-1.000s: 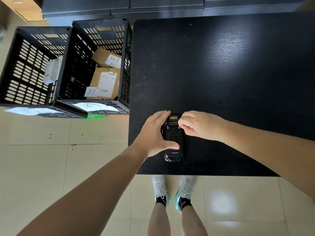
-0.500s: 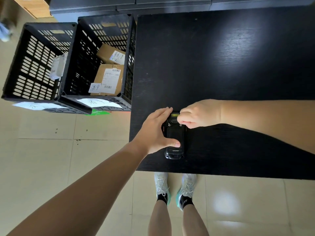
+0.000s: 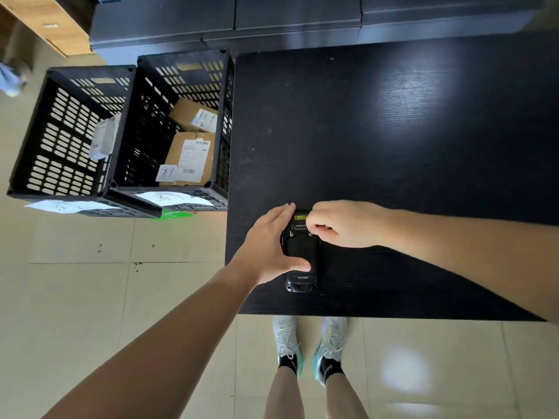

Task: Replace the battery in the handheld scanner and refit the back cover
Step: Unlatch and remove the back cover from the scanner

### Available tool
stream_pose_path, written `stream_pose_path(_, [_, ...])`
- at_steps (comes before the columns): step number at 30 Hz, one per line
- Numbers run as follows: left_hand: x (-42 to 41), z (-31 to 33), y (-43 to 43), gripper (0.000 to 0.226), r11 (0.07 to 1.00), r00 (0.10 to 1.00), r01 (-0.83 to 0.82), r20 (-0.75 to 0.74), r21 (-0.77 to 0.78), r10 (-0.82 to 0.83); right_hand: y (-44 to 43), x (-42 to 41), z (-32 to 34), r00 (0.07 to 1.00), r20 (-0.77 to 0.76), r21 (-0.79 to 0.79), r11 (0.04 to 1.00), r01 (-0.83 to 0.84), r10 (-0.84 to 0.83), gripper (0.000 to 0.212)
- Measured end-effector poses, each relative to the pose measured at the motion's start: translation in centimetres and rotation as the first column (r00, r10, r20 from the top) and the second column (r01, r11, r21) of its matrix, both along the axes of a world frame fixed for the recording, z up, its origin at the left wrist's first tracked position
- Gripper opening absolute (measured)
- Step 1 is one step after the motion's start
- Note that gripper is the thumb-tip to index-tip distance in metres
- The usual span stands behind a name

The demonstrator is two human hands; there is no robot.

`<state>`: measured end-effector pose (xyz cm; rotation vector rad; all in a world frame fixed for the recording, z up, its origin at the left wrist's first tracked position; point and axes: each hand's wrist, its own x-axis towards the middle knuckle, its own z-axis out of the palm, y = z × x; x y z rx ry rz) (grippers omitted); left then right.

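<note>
A black handheld scanner [image 3: 301,261] lies back side up near the front left corner of the black table [image 3: 393,131], its far end showing a yellow label. My left hand [image 3: 269,252] grips its left side, with the thumb lying across the back cover. My right hand [image 3: 341,223] is curled over the scanner's far right end, fingertips pinched at the cover's upper edge near two small screws. What the fingertips hold is hidden.
Two black slotted crates [image 3: 169,122] stand on the floor left of the table; the nearer one holds cardboard parcels [image 3: 190,155]. Paper sheets [image 3: 172,199] lie on their front rims. A dark cabinet [image 3: 296,22] runs along the back. My feet [image 3: 308,346] are at the table's front edge.
My right hand has shifted slightly along the scanner's far end, staying curled there. My left hand keeps its grip. The camera view has drifted a little.
</note>
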<state>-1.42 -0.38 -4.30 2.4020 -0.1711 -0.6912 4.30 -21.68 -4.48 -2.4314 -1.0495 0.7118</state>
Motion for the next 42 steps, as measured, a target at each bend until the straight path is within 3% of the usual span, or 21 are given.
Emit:
stream_pose_path(4, [-0.7,0.7,-0.6,0.128,0.998,0.997,-0.055,-0.06,-0.007,0.054,0.2,-4.0,0.3,0.863,-0.21,0.165,0.854,0.494,-0.459,0.016])
stream_pose_path(8, [-2.5,1.7,-1.0,0.117,0.982,0.982,-0.189,0.005,0.01,0.189,1.7,-7.1,0.5,0.714,-0.319,0.085,0.732,0.676,-0.623,0.031])
stream_pose_path(10, [-3.9,1.9,-1.3,0.105,0.963,0.963,-0.269,0.033,0.002,0.268,2.3,-7.7,0.8,0.687,-0.34,0.044,0.719,0.694,-0.642,0.034])
stream_pose_path(15, [-6.5,2.0,-2.4,0.09,0.905,0.909,-0.416,-0.085,-0.092,0.409,3.1,-8.0,1.3,0.657,-0.339,-0.023,0.704,0.71,-0.673,0.04])
stream_pose_path(23, [-6.8,1.7,-2.3,0.089,0.911,0.916,-0.399,-0.078,-0.104,0.392,3.7,-7.7,1.5,0.655,-0.322,-0.068,0.707,0.704,-0.683,0.044])
stream_pose_path(33, [-6.8,1.6,-2.4,0.101,0.906,0.911,-0.41,-0.082,-0.1,0.403,4.2,-7.1,1.8,0.569,-0.394,-0.088,0.646,0.758,-0.722,0.044])
stream_pose_path(40, [-6.2,1.8,-2.4,0.068,0.862,0.876,-0.482,-0.076,-0.156,0.476,4.1,-7.9,2.2,0.556,-0.42,-0.006,0.615,0.789,-0.717,0.048])
stream_pose_path(42, [-6.1,1.7,-2.5,0.066,0.854,0.87,-0.493,-0.085,-0.166,0.486,4.1,-8.5,2.2,0.522,-0.418,0.029,0.564,0.826,-0.743,0.048])
